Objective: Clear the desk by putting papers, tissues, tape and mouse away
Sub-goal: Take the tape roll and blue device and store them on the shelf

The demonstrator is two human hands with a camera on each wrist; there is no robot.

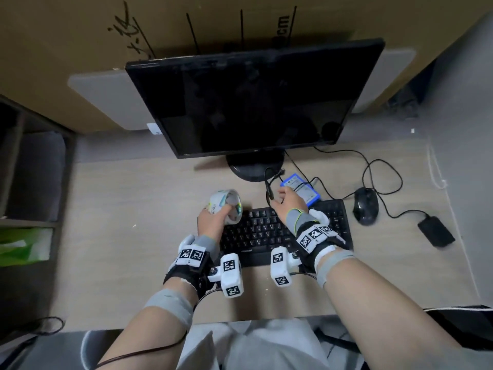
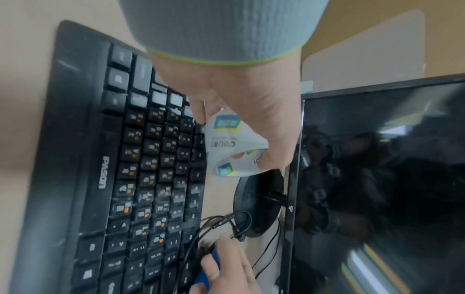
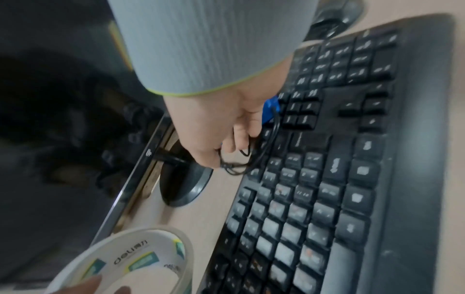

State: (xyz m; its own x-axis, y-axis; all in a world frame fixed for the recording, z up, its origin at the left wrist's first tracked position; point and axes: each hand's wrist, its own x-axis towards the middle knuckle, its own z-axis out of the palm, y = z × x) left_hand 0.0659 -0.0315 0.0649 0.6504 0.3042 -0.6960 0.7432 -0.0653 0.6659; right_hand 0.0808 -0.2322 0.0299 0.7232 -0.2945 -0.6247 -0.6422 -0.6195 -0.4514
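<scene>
Tape roll point(image 1: 226, 206), a wide clear roll on a white printed core, held off the bench point(image 1: 128, 209) in the left hand point(image 1: 213, 222), whose fingers curl around the outside while the thumb hooks into the core; it hangs just beyond the far-left corner of the black keyboard point(image 1: 266, 236). The right hand point(image 1: 289, 202) reaches past the keyboard's far edge with fingers curled, pinching a thin black cable point(image 1: 268, 193) (the wrist view shows its loops gathered at the fingertips). Just beyond that hand lies a flat blue box point(image 1: 306, 189), partly covered by it. The monitor point(image 1: 253, 102), its screen dark, stands on a round base behind both hands. To the right of the keyboard sits the black mouse point(image 1: 366, 209), its cord looping across the bench, and further right a small black drive point(image 1: 436, 231) on its own cable.
</scene>
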